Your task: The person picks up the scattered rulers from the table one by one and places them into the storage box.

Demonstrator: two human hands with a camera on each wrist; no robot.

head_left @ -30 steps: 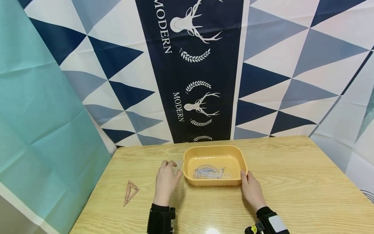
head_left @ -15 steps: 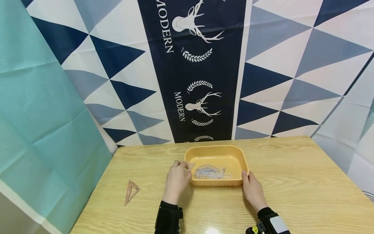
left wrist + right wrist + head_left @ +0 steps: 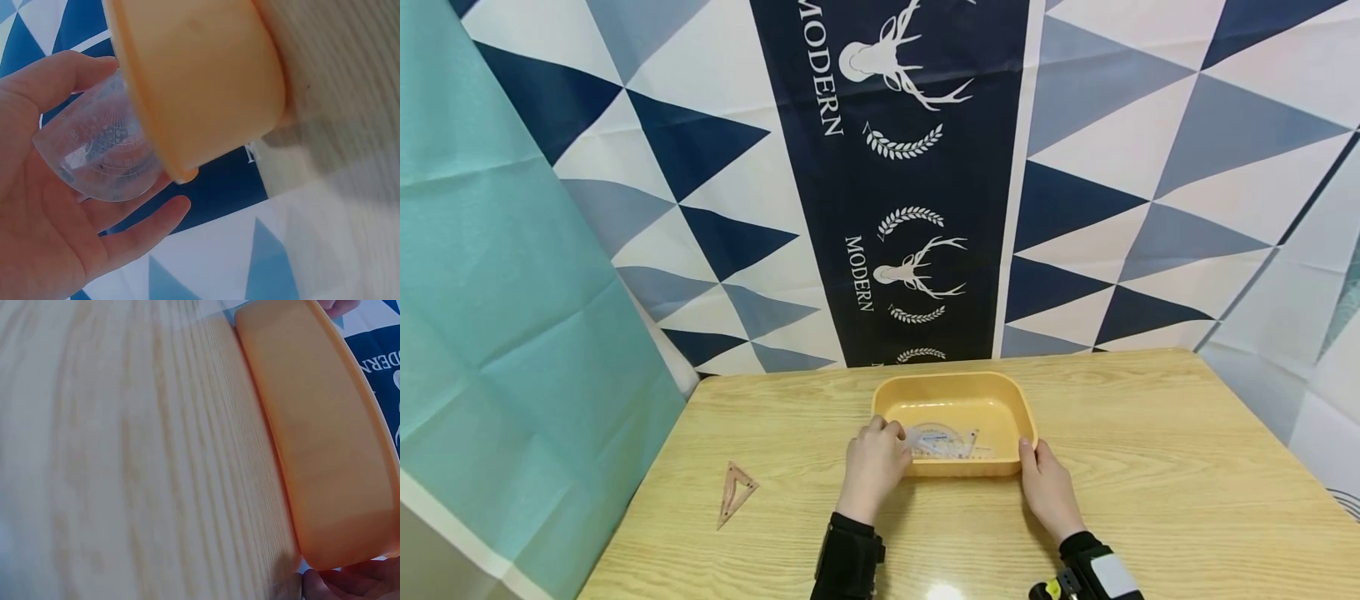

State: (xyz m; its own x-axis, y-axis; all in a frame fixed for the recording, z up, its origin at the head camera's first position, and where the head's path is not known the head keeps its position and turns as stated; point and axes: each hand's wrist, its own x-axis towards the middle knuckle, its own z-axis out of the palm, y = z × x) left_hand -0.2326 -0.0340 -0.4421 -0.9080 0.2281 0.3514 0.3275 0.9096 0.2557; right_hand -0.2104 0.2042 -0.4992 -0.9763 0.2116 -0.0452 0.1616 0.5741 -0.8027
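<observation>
A yellow plastic box (image 3: 955, 468) stands on the table, and my right hand (image 3: 1049, 490) grips its right end near the front corner. My left hand (image 3: 872, 468) reaches over the box's left front rim. In the left wrist view it holds a clear protractor (image 3: 106, 147) between thumb and fingers at the rim; part of the protractor is hidden behind the box wall. Inside the box lie clear measuring tools, among them another protractor (image 3: 934, 433). The right wrist view shows the box's outer wall (image 3: 319, 437) and fingertips (image 3: 350, 582) at its corner.
A small pinkish, see-through set square (image 3: 735, 494) lies on the wooden table (image 3: 1150, 467) left of my left hand. Behind the table's back edge hangs a patterned cloth (image 3: 925, 192). A turquoise cloth (image 3: 512, 333) hangs at the left.
My left hand has moved right, from beside the box to over its left front rim, carrying the clear piece. The right hand keeps its grip; the box has not visibly moved.
</observation>
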